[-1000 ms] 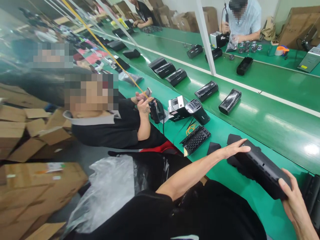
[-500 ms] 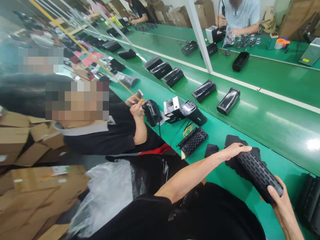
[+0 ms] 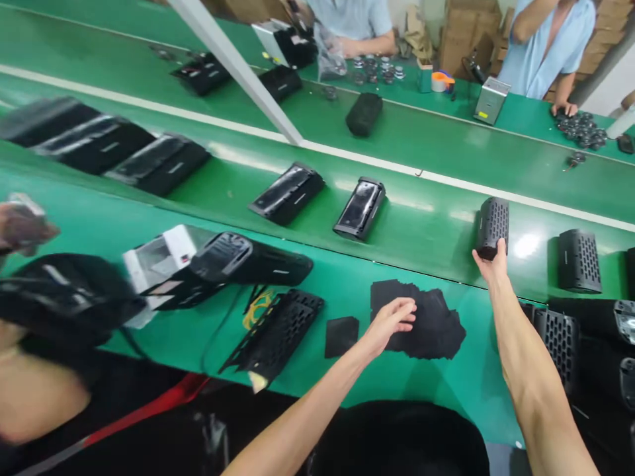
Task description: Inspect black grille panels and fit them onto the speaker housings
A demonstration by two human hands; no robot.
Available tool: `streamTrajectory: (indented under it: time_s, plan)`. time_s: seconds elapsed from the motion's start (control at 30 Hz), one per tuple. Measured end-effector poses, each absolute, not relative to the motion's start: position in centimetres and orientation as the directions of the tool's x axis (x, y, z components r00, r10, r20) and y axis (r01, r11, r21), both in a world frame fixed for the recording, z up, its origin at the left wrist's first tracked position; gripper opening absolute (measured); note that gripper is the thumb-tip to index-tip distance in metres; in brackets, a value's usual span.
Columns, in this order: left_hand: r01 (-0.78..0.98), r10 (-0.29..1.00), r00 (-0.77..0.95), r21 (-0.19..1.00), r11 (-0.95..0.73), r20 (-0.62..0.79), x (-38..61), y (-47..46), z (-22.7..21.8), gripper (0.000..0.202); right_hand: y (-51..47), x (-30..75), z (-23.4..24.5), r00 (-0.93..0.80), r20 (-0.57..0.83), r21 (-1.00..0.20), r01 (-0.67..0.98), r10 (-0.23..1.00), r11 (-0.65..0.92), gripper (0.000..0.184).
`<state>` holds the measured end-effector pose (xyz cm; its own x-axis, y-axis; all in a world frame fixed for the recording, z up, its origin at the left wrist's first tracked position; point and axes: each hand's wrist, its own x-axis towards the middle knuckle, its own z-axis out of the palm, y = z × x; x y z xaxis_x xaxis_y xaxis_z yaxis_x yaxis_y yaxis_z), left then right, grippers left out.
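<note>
My right hand (image 3: 492, 259) grips the near end of a black slotted speaker housing (image 3: 495, 221) on the green conveyor belt (image 3: 421, 231). The fingers wrap round its lower end, and the slotted face shows. Over a pile of black fabric sheets (image 3: 436, 324) on the green table, my left hand (image 3: 395, 320) hovers with fingers loosely stretched and nothing in them. A separate small black sheet (image 3: 342, 336) lies left of the pile. Further left, a black perforated shell (image 3: 282, 334) rests on the table beside yellow bands (image 3: 258, 309).
Several black housings, such as this one (image 3: 360, 207), lie along the belt. Dark housings (image 3: 558, 340) crowd the table at right. To the left are a white-and-black box (image 3: 166, 264) and a co-worker's arm. A slanted white post (image 3: 243, 76) crosses the view; co-workers sit opposite.
The slotted housing has gone from both hands over the table to my right hand at the belt. My left hand has let go of it. The view has swung right.
</note>
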<state>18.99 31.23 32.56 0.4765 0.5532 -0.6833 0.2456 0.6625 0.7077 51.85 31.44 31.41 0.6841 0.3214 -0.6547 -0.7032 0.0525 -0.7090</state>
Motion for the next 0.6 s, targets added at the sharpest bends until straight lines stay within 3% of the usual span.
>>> streamTrajectory:
  time_s: [0.13,0.27,0.43,0.6]
  plan:
    - [0.28,0.525,0.425,0.659,0.698,-0.737,18.3,28.9,31.7,0.074,27.4,49.2,32.2,0.692,-0.631,-0.743,-0.669,0.351,-0.018,0.05]
    - [0.302,0.49,0.451,0.644,0.703,-0.746,18.8,27.6,31.3,0.067,16.3,41.9,34.2,0.775,-0.537,-0.837,-0.539,0.332,-0.096,0.059]
    - [0.325,0.47,0.491,0.655,0.682,-0.734,20.1,26.6,31.1,0.063,2.3,37.8,35.5,0.891,-0.454,-0.885,-0.451,0.0,-0.117,0.057]
    - [0.41,0.378,0.575,0.656,0.634,-0.725,22.1,25.5,31.7,0.058,-2.2,40.7,32.8,0.863,-0.478,-0.861,-0.497,-0.162,-0.106,0.066]
